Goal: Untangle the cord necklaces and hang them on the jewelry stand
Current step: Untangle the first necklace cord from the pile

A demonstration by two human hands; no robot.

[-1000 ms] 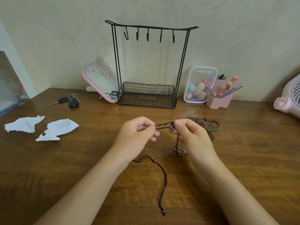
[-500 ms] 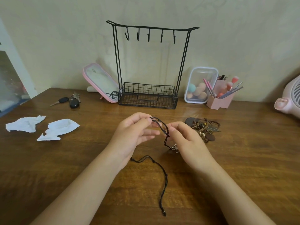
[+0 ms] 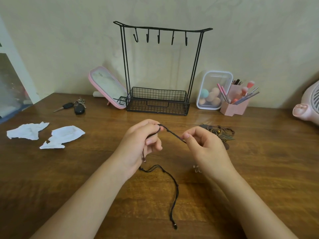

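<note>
A dark cord necklace (image 3: 174, 134) is stretched between both hands above the table. My left hand (image 3: 141, 145) pinches its looped end; my right hand (image 3: 205, 147) pinches the other end. A small pendant (image 3: 196, 169) shows below my right wrist. A second black cord (image 3: 172, 187) lies loose on the wood below my left hand. A tangled pile of cords and pendants (image 3: 219, 133) sits behind my right hand. The black wire jewelry stand (image 3: 159, 29) is at the back, its hooks bare.
A pink mirror (image 3: 107, 87) leans left of the stand. Keys (image 3: 76, 106) and two crumpled tissues (image 3: 63, 135) lie at the left. A clear box of sponges (image 3: 213, 90), a pink brush holder (image 3: 234, 106) and a pink fan (image 3: 309, 106) stand at the right.
My hands moved apart and pulled the cord straight between them. The pendant dropped lower, below my right wrist.
</note>
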